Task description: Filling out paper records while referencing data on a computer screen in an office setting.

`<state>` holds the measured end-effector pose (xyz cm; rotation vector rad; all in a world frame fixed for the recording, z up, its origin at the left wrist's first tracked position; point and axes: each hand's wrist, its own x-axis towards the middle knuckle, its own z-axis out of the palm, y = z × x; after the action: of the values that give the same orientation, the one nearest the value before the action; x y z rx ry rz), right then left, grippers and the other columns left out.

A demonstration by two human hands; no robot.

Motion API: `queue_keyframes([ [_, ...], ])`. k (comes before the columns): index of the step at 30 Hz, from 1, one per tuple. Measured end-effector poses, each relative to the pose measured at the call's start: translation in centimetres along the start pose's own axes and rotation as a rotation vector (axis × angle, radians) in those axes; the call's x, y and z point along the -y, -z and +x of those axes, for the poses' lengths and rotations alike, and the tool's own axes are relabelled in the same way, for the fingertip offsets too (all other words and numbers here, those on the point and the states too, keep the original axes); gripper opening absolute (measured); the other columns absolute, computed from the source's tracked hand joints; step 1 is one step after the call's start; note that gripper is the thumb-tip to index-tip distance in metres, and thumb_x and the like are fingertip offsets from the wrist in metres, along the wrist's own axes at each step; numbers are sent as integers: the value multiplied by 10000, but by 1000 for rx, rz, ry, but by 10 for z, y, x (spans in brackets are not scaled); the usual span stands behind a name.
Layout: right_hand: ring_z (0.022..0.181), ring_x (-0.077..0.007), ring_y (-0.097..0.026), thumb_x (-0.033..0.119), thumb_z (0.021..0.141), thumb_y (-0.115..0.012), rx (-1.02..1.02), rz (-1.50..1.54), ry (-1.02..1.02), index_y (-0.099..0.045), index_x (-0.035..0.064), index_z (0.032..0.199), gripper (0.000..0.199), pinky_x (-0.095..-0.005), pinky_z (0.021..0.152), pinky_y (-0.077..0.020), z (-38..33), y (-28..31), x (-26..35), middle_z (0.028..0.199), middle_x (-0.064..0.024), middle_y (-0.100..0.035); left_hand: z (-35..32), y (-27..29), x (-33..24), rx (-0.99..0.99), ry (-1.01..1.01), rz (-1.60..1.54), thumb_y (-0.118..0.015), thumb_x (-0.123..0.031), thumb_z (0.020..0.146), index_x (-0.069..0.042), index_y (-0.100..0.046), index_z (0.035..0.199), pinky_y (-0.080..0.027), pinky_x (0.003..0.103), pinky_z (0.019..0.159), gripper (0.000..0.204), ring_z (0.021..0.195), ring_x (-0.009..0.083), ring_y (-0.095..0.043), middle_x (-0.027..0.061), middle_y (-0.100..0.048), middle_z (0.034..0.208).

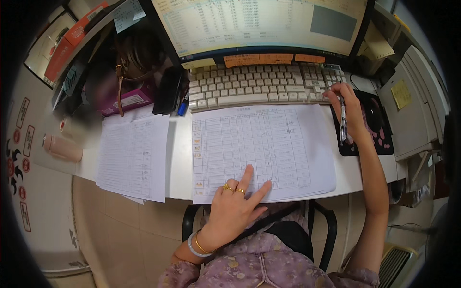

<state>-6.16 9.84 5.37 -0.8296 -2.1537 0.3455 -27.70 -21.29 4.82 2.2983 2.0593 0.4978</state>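
Observation:
My left hand (235,204) rests on a printed table sheet (249,144), the top of a paper stack. Its index and middle fingers are stretched apart over the rows, the others bent, and nothing is in it. A pen (343,125), clear and dark, hangs from my right hand (349,108), held within its curled fingers. That hand sits at the right end of the white keyboard (249,86), with fingertips at the number keys; whether a key is pressed I cannot tell. Beyond the keyboard stands a monitor (259,29) with a spreadsheet lit up.
A second paper stack (132,158) overhangs the desk edge on the left, near a pink bottle (62,148). A blue marker (183,105) and a dark phone (168,91) lie left of the keyboard. On the right are a black mouse (371,111) on its pad and a printer-like machine (413,105).

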Motion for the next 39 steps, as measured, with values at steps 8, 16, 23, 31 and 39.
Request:
queue_keyframes([
  [8,858,-272,-639,187,960,-670,6,-4,-8,-613,15,1018,191,-337,779,-507,-1,2,1,995,-135,-618,-1,0,0,-3,-1,-5,-849,-344,701,-296,-635,1331,-480,329,744,666,839,245,-491,171,-480,1477],
  [16,862,-269,-643,182,962,-665,15,-10,-31,-612,18,1022,183,-337,782,-507,-2,5,4,994,-134,-617,0,2,-1,11,-2,-21,-850,-340,709,-269,-611,1359,-479,330,735,696,852,261,-529,184,-476,1475],
  [23,858,-270,-621,175,959,-669,14,-14,-24,-607,19,1025,180,-344,783,-500,-1,3,1,996,-137,-606,7,8,-1,24,-3,-49,-865,-327,696,-148,-564,1398,-449,394,790,784,896,291,-577,206,-527,1410],
  [31,879,-291,-626,175,962,-659,4,26,-51,-610,14,1010,175,-354,793,-503,1,8,1,970,-137,-610,18,6,7,34,-4,-126,-864,-301,699,-40,-560,1356,-445,426,851,769,995,308,-573,186,-553,1341],
  [39,766,-294,-642,221,1013,-586,-142,-90,-178,-594,18,912,227,-368,719,-492,7,28,-26,838,-146,-663,15,5,9,52,14,-102,-905,-317,650,-30,-612,1253,-459,438,903,730,997,345,-574,209,-500,1443],
])
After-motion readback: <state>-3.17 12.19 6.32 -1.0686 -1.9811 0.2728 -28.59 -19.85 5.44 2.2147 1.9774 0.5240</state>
